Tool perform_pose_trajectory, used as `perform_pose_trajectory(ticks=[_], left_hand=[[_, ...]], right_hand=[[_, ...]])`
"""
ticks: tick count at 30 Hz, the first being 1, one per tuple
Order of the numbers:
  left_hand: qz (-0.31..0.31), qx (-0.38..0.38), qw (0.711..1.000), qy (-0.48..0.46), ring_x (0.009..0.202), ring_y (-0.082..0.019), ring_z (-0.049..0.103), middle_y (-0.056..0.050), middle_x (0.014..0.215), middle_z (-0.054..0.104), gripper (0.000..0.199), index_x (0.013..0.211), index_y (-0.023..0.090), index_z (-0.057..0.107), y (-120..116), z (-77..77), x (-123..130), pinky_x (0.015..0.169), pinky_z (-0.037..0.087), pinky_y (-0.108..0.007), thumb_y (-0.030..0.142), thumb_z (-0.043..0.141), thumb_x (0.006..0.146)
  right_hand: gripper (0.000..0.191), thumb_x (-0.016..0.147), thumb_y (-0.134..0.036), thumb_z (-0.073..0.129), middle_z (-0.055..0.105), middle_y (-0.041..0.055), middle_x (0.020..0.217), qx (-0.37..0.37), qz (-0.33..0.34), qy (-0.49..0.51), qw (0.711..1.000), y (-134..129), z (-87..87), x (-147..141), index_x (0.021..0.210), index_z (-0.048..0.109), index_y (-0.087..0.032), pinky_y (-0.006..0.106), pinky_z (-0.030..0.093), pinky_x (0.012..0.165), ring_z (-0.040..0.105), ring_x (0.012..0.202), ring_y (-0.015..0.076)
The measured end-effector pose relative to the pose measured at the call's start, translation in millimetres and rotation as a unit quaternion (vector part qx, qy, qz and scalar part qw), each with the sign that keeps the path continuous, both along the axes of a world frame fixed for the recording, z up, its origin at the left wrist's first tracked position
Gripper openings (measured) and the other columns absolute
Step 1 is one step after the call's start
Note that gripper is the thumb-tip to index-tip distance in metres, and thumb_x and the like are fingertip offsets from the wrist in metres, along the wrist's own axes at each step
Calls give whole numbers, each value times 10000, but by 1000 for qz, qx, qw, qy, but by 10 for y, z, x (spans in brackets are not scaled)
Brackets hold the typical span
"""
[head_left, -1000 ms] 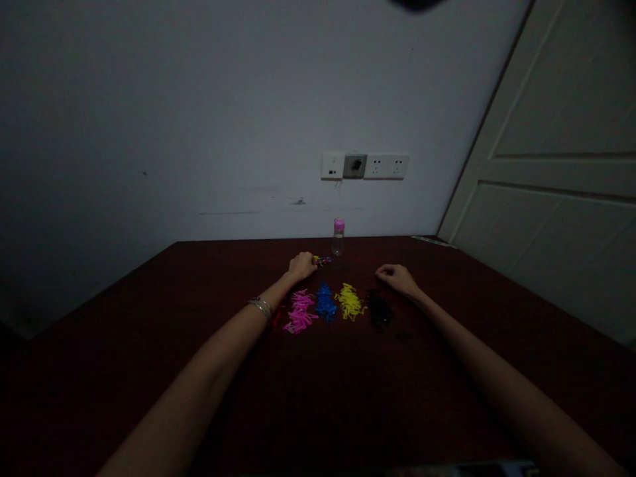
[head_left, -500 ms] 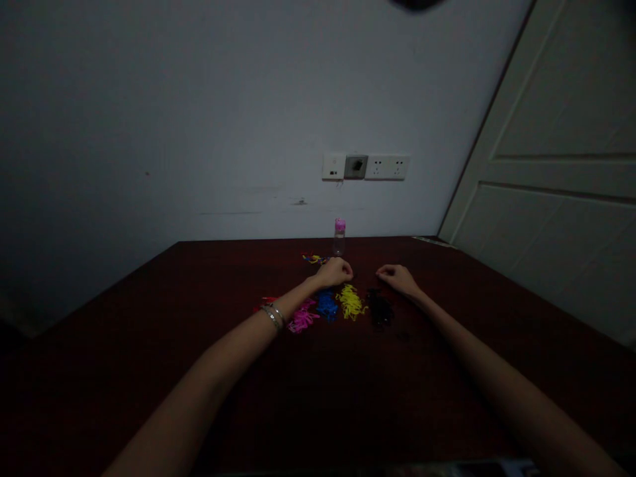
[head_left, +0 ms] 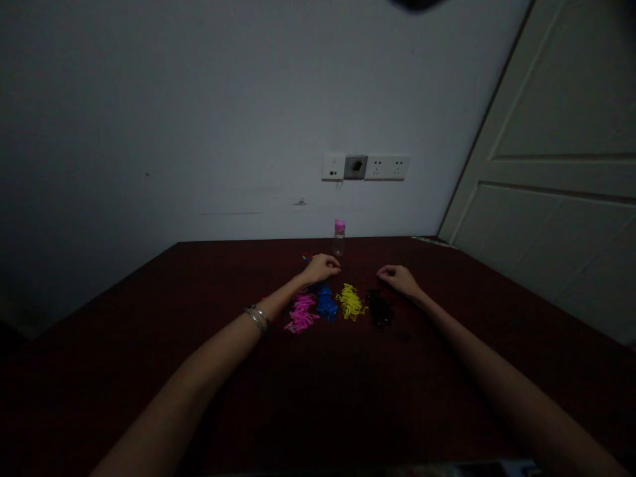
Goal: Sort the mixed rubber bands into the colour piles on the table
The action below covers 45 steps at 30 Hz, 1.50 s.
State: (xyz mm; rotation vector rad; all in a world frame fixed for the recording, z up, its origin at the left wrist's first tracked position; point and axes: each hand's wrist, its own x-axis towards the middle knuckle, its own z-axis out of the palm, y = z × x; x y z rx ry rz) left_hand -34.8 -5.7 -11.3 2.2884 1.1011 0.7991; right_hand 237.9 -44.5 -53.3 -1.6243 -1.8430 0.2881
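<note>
My left hand (head_left: pixel 322 267) hovers or rests just behind the pile of blue strips (head_left: pixel 326 303), its fingers curled together. Anything between those fingertips is too small and dark to make out. Off to the right, behind the pile of black strips (head_left: pixel 380 309), is my right hand (head_left: pixel 398 278) with thumb and fingers pinched; what it holds, if anything, cannot be seen. Thin yellow strips (head_left: pixel 350 302) are heaped between the blue and black piles. Pink strips (head_left: pixel 301 313) lie beside my left forearm. A small multicoloured heap (head_left: pixel 307 256) is partly hidden behind my left hand.
A clear bottle with a pink cap (head_left: pixel 339 237) stands upright near the table's back edge. The dark red table (head_left: pixel 318 384) meets a wall (head_left: pixel 238 119) with sockets (head_left: pixel 387 167). A white panelled door (head_left: pixel 561 165) is on the right. The light is dim.
My left hand has moved left, away from the yellow pile, and now covers more of the multicoloured heap. The left forearm hides most of the red strips. My right hand has barely moved.
</note>
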Motion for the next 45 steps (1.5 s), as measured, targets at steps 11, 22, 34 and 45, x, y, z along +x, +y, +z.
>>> perform_pose_trajectory(ticks=[11, 22, 34, 45], left_hand=[[264, -92, 930, -237, 451, -83, 436, 0, 504, 557, 291, 684, 111, 670, 453, -208, -1379, 470, 311, -209, 387, 664, 591], [243, -88, 931, -258, 391, -56, 344, 36, 428, 445, 336, 656, 107, 648, 350, -282, -1434, 407, 229, -192, 440, 618, 625], [253, -85, 923, -278, 367, -51, 305, 44, 415, 419, 356, 671, 108, 645, 359, -313, -1491, 397, 199, -195, 459, 600, 638], [251, -86, 921, -286, 373, -50, 308, 45, 419, 417, 336, 649, 110, 638, 326, -302, -1471, 401, 199, -199, 445, 605, 643]], right_hand=[[223, 695, -309, 521, 688, 46, 760, 8, -13, -4, 1000, 33, -25, -7, 764, 681, -169, 244, 433, 639, 609, 688, 174], [250, 715, -317, 503, 681, 50, 769, 6, 20, -14, 1000, 129, 82, -87, 785, 685, -161, 249, 432, 652, 606, 711, 180], [259, 718, -155, 533, 652, 90, 1002, 13, 70, -74, 995, 698, 170, -936, 940, 665, -153, 262, 419, 840, 589, 938, 190], [336, 769, -197, 502, 601, 72, 1137, -37, 27, -120, 992, 809, 143, -1272, 1090, 598, -219, 313, 433, 833, 552, 1029, 221]])
